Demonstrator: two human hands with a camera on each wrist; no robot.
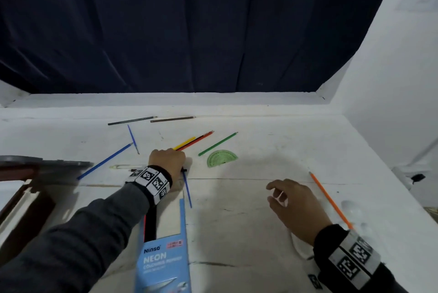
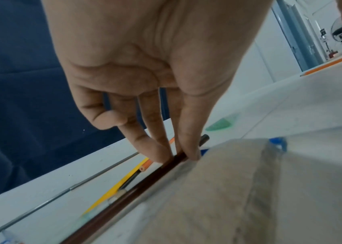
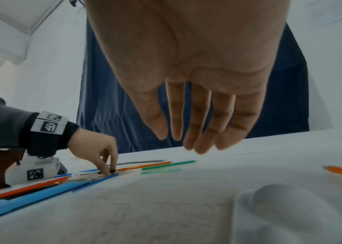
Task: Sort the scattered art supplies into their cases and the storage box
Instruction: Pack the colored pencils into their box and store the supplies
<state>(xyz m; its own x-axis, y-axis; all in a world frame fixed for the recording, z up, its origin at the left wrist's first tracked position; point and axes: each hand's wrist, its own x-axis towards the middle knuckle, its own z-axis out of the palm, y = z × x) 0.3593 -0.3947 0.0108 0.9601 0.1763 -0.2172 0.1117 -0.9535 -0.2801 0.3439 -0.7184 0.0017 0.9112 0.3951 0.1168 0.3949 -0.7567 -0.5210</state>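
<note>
My left hand [image 1: 176, 162] reaches over the top end of the blue pencil case [image 1: 163, 257]. In the left wrist view its thumb and fingertips [image 2: 159, 155] pinch a dark brown pencil [image 2: 124, 196] lying along the case's edge. My right hand [image 1: 270, 193] hovers open and empty above the white table, fingers relaxed [image 3: 199, 140]. Loose on the table lie an orange pencil [image 1: 329, 200], a green pencil [image 1: 218, 144], yellow and red pencils [image 1: 194, 142], blue pencils [image 1: 105, 161] and a green protractor [image 1: 221, 157].
A brown and white storage box [image 1: 21, 200] stands at the left edge. Two grey pencils [image 1: 151, 119] lie near the back ledge, and a white pen [image 1: 125, 167] sits left of my left hand. A dark curtain hangs behind; a white wall bounds the right.
</note>
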